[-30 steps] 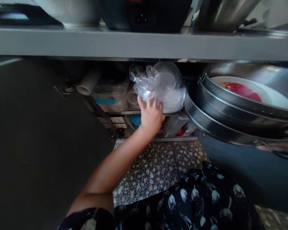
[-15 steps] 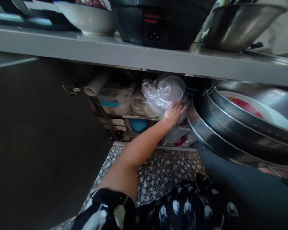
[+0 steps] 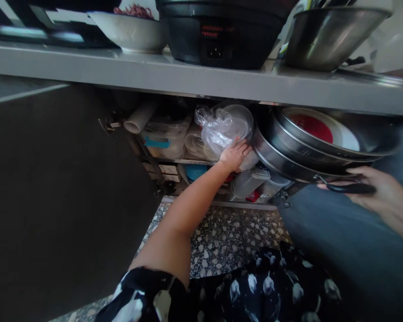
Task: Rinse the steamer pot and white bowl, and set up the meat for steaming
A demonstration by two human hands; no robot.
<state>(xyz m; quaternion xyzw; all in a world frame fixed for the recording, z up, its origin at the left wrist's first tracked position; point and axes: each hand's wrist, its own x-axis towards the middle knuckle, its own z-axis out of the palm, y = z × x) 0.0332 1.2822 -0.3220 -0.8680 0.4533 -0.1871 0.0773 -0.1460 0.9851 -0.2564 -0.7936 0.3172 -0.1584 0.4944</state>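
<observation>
My left hand [image 3: 234, 154] lies open and flat against the bagged plastic lids [image 3: 225, 127], steadying them on the cupboard shelf [image 3: 174, 160]. My right hand [image 3: 378, 194] grips the steel pan [image 3: 309, 154] by its handle, tilted to clear the counter [image 3: 201, 80]

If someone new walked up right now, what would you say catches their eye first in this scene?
First, the left hand pressed against a clear plastic bag of containers on the cabinet shelf under the counter. Next, at the right, the stack of steel pans, tilted, with a white and red plate inside; the right hand has a grip on its dark handle. Above, a steel bowl sits on the counter.
</observation>
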